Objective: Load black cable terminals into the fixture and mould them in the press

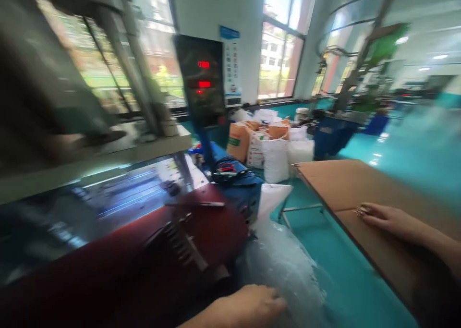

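Observation:
Over the brown cardboard tabletop at right, my right hand (pixel 387 217) has its fingers closed on small brass-coloured metal parts (pixel 363 209). Blur hides the exact kind of these parts. My left hand (pixel 248 303) is low in the middle, in front of a clear plastic bag (pixel 284 261). Its fingers are curled in, and whatever they may hold is hidden. A dark red machine table (pixel 216 222) lies to the left, carrying a metal fixture with a row of slots (pixel 183 241).
A large press machine (pixel 144 145) fills the left side. Its control panel (pixel 201 83) shows red digits. A blue box with cables (pixel 241 188) stands behind the red table. White and brown sacks (pixel 275 157) sit by the wall. The cardboard-covered table (pixel 345 184) extends along the right.

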`<state>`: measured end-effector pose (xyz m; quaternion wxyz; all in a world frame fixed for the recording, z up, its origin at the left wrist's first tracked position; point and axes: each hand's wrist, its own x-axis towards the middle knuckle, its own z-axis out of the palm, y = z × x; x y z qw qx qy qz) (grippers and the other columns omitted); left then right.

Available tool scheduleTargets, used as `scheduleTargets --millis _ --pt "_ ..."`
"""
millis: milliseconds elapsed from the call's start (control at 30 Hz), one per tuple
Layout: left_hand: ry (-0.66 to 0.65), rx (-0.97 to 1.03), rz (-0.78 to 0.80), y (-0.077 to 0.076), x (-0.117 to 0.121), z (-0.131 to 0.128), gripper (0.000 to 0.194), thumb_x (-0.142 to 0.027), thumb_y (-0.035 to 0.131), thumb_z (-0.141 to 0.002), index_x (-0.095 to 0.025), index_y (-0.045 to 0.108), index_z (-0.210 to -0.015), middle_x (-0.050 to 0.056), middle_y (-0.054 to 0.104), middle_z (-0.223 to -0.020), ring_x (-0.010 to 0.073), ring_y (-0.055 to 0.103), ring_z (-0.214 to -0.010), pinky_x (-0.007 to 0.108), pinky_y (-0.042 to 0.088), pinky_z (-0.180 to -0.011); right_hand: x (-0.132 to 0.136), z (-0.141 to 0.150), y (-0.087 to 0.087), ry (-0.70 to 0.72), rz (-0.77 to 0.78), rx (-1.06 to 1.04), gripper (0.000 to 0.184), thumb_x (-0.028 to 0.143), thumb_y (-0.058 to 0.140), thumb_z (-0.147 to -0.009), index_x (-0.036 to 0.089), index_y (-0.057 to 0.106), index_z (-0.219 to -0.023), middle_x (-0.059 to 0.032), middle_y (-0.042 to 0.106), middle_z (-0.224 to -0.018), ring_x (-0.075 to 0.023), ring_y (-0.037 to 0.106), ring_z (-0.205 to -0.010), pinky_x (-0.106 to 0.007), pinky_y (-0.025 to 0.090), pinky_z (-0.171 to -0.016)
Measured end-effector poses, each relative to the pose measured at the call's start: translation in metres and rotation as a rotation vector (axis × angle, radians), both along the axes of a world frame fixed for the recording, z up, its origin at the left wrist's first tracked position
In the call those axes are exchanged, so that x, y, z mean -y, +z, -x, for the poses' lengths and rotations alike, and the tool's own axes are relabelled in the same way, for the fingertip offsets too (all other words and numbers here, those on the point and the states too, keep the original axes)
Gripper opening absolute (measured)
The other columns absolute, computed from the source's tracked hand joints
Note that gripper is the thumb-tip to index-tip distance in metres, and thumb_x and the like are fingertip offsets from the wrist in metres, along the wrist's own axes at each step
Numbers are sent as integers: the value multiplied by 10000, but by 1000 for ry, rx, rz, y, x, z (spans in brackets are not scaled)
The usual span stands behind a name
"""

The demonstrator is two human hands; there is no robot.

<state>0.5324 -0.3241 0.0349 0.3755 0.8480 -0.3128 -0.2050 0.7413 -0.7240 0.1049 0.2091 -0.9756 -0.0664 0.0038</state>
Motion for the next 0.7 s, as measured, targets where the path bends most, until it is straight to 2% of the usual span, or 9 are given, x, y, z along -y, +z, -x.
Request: scheduleTargets --millis 67,133,200,300,367,433,533,600,700 --pt "79 38 22 26 -31 21 304 -334 436 -820 -293 614 -1063 73 615 -863 240 597 -779 331 438 -723 -74 -3 2 313 -9 -182 398 296 621 -716 209 633 -1104 -220 644 -1006 -253 628 -869 -370 438 -775" --pt "166 57 4 54 -63 45 309 -313 417 -831 -295 614 -1068 67 618 -870 231 594 -789 321 430 -732 -158 8 4 537 34 -191 436 345 544 -762 237 577 -1183 -171 649 -1030 -257 619 -895 -376 451 -772" --pt "227 71 -34 81 -96 70 316 -309 476 -805 -303 599 -1097 58 623 -916 237 590 -817 320 419 -743 -242 28 5 791 69 -153 411 327 486 -788 238 572 -1180 -125 658 -1029 -254 609 -919 -369 449 -791" --pt "398 65 -105 106 -149 107 398 -317 582 -749 -335 557 -1146 32 613 -1023 243 570 -907 317 401 -794 -354 61 8 1043 149 -89 318 218 464 -759 237 649 -1017 -77 677 -970 -233 616 -885 -318 444 -761" --pt "593 78 -168 106 -188 128 407 -324 592 -742 -337 553 -1146 22 600 -1077 242 545 -977 327 376 -861 -408 83 9 1074 321 -58 210 231 492 -724 194 680 -812 -92 688 -811 -244 635 -761 -306 447 -656" --pt "784 106 -287 94 -230 146 427 -319 586 -735 -303 551 -1160 35 575 -1147 251 507 -1055 362 336 -933 -442 103 8 1088 479 -56 203 312 572 -671 156 670 -757 -127 678 -760 -280 637 -700 -315 437 -575" --pt "1009 95 -526 69 -287 169 525 -308 576 -706 -216 518 -1220 87 503 -1264 272 420 -1175 414 271 -1006 -459 127 1 1084 630 -127 414 401 672 -556 129 643 -867 -159 672 -800 -335 634 -717 -335 430 -540" --pt "1066 24 -638 53 -315 180 642 -344 602 -660 -171 479 -1266 116 450 -1321 284 358 -1235 426 237 -1037 -457 138 -7 1038 625 -167 445 360 662 -554 138 606 -935 -142 669 -832 -337 634 -754 -339 435 -566" --pt "1026 -38 -722 31 -338 186 817 -408 657 -567 -167 428 -1313 124 396 -1367 297 314 -1271 420 201 -1066 -451 145 -17 946 545 -178 388 235 565 -604 139 556 -979 -127 663 -867 -321 633 -804 -345 447 -619"
